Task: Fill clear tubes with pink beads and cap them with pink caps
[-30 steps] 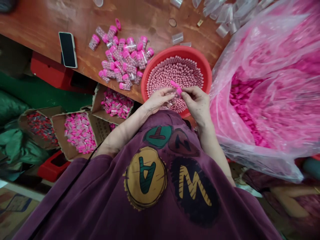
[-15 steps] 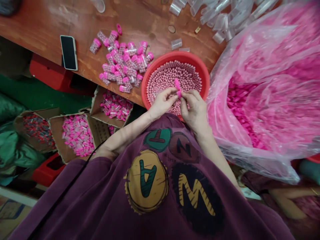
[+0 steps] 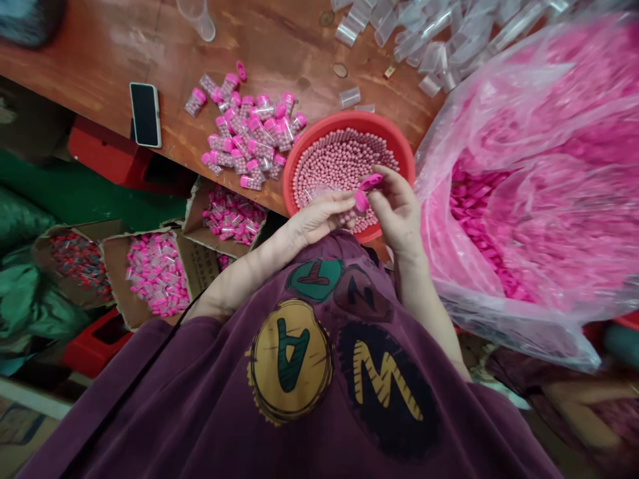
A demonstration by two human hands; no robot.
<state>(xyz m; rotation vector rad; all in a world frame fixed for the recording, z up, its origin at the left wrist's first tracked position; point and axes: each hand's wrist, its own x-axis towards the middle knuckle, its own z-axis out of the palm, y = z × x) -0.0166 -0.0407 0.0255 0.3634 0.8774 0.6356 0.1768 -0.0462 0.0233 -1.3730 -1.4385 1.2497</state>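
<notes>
Over the red bowl [image 3: 410,163] of small pink beads [image 3: 344,159], my left hand [image 3: 319,219] is closed on a small clear bottle [image 3: 345,218] with pink beads in it, partly hidden by my fingers. Bright pink plastic shows at the bottle's end. My right hand [image 3: 402,213] pinches a pink cap [image 3: 371,181] between thumb and forefinger, right against that end. I cannot tell whether the two pink parts are one piece. To the left of the bowl lies a pile of bead-filled bottles [image 3: 259,130] with pink caps.
A phone [image 3: 146,114] lies on the wooden table [image 3: 164,40]. Clear empty tubes [image 3: 439,56] are heaped at the back right. A large plastic bag of pink pieces [image 3: 549,199] stands at the right. Cardboard boxes [image 3: 157,273] of small bottles sit lower left. Another person's arm [image 3: 584,412] shows lower right.
The pink cap has tipped from upright toward the right. My left hand has turned, so the beads in its bottle now show. My right hand's fingers have moved up onto the cap's upper part.
</notes>
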